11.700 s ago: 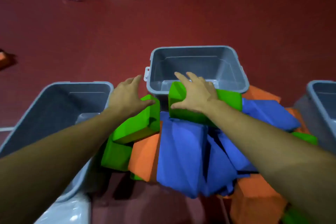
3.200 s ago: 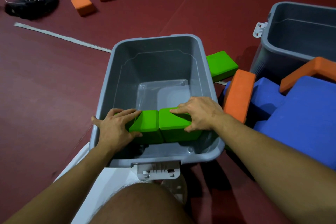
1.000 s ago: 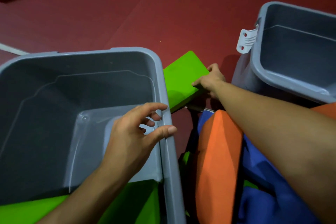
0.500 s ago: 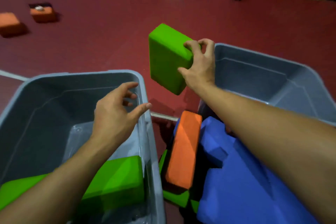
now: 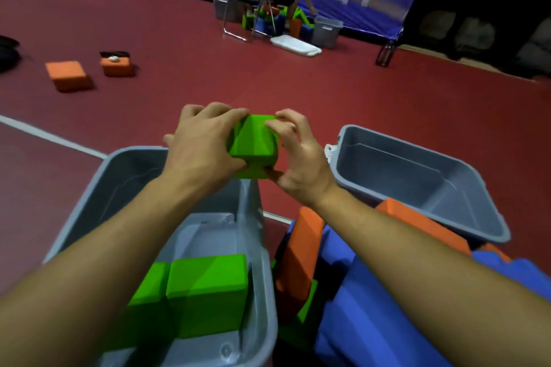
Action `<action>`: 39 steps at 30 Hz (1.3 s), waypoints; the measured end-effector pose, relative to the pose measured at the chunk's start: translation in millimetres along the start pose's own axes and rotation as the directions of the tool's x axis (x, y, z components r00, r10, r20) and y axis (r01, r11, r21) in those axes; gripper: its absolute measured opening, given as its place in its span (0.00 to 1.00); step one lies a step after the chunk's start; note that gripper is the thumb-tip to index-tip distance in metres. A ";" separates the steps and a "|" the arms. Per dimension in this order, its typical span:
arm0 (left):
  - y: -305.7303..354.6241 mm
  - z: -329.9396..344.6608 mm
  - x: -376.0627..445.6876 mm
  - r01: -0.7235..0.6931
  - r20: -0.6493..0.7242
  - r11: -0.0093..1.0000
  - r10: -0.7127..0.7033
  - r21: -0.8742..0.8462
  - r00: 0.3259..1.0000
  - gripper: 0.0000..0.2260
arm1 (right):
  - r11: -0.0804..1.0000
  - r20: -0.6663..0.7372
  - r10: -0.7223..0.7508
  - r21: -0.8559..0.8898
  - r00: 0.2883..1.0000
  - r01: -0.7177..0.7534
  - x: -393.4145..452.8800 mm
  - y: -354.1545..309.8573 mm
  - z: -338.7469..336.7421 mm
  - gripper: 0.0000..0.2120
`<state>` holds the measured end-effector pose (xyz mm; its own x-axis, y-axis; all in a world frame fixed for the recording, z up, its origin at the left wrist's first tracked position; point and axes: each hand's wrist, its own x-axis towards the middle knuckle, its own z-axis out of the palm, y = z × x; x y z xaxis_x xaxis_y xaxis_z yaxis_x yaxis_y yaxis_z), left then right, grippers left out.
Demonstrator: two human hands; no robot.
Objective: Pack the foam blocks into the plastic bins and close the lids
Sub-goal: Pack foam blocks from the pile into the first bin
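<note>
Both hands are gripping one green foam block (image 5: 254,146) above the far rim of the near grey bin (image 5: 262,277): the left hand (image 5: 205,146) is wrapping its left side, the right hand (image 5: 298,158) is pinching its right side. Two green blocks (image 5: 205,292) are lying side by side inside that bin. A second grey bin (image 5: 417,176) is sitting to the right. Orange blocks (image 5: 301,247) and blue blocks (image 5: 372,307) are lying piled between the bins.
</note>
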<state>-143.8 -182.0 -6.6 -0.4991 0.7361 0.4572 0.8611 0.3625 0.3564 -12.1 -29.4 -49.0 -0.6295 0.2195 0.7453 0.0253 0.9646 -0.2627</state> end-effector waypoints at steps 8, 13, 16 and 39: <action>-73.1 30.7 -48.0 0.129 -0.056 0.988 -0.124 0.090 0.991 0.39 | 0.559 0.311 0.829 -0.503 0.466 -0.659 -105.1 81.4 32.6 0.46; -95.8 68.2 -70.4 0.197 0.119 0.976 -0.208 0.096 0.971 0.40 | 0.293 0.284 0.947 -0.565 0.151 -0.771 -132.1 96.7 49.2 0.48; -103.5 78.6 -78.5 0.209 0.159 0.972 -0.225 0.110 0.961 0.41 | 0.285 0.276 0.949 -0.561 0.149 -0.778 -140.0 95.9 60.2 0.43; -179.8 40.7 -115.3 0.278 0.113 0.949 -0.295 0.148 0.949 0.41 | 0.950 0.006 0.280 0.144 0.960 -0.278 -55.9 -41.4 94.7 0.33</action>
<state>-237.1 -308.8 -156.5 -0.7166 0.6562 0.2364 0.6933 0.6328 0.3449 -51.5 -95.5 -137.8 -0.6021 0.4800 0.6380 0.0876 0.8340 -0.5447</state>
